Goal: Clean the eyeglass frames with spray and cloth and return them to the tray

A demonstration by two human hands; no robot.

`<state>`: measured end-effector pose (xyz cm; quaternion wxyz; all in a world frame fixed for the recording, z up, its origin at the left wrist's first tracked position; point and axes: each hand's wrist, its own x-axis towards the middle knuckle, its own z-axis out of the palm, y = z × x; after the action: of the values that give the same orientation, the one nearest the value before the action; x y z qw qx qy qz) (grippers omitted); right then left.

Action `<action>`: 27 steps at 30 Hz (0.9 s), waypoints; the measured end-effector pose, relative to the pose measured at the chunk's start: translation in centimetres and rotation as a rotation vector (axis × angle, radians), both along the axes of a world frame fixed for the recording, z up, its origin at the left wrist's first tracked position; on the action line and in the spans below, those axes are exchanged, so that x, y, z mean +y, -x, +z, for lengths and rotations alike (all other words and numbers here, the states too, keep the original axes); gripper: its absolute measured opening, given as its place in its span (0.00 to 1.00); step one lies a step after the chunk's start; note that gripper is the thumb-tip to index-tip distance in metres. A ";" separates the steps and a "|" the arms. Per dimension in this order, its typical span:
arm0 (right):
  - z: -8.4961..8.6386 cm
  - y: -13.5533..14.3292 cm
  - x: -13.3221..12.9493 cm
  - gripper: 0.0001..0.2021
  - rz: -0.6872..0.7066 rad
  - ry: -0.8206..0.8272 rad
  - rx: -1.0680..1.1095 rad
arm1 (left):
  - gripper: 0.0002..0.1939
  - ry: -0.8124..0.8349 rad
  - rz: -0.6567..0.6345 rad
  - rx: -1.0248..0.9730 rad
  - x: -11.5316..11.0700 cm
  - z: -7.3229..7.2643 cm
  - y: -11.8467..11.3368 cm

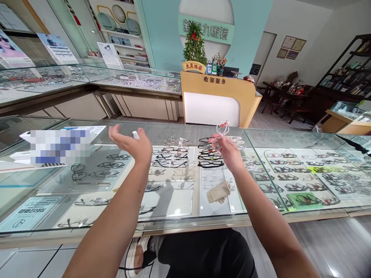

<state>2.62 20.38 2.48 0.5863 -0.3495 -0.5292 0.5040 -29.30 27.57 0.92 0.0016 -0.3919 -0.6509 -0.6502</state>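
Right hand (231, 153) pinches glasses (223, 131), long axis roughly upright, rising past fingertips; left hand (133, 145) well left, half open, white bit (135, 134) maybe held

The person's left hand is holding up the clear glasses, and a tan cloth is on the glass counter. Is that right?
Not quite: the head view shows the right hand, not the left hand, holding up the clear glasses. The tan cloth is indeed on the glass counter.
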 end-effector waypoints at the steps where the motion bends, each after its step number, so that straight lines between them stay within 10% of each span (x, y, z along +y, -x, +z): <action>1: 0.1 -0.2 0.1 0.23 -0.009 -0.001 -0.004 | 0.24 -0.104 -0.023 0.072 -1.1 0.7 -1.2; 4: 0.1 -0.8 0.4 0.23 -0.037 -0.014 -0.015 | 0.11 -0.251 -0.314 0.188 -4.7 1.7 -5.9; 8: 0.2 -1.3 0.7 0.21 -0.047 -0.030 0.029 | 0.09 0.096 -1.147 0.444 -8.7 1.0 -11.9; 11: 0.1 -1.3 0.8 0.22 -0.070 -0.021 -0.021 | 0.15 0.274 -1.528 0.652 -10.2 -0.5 -14.4; 18: -0.6 -1.4 1.2 0.22 -0.064 -0.026 -0.031 | 0.18 0.418 -1.727 0.836 -10.1 -3.1 -15.1; 27: -0.2 -1.3 1.0 0.24 -0.099 -0.022 -0.101 | 0.22 0.652 -1.811 -0.069 -7.5 -2.4 -12.7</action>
<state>3.88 21.35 2.27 0.5867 -0.3938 -0.5456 0.4505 -16.64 20.10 -1.50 -0.6290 -0.7075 -0.2499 -0.2033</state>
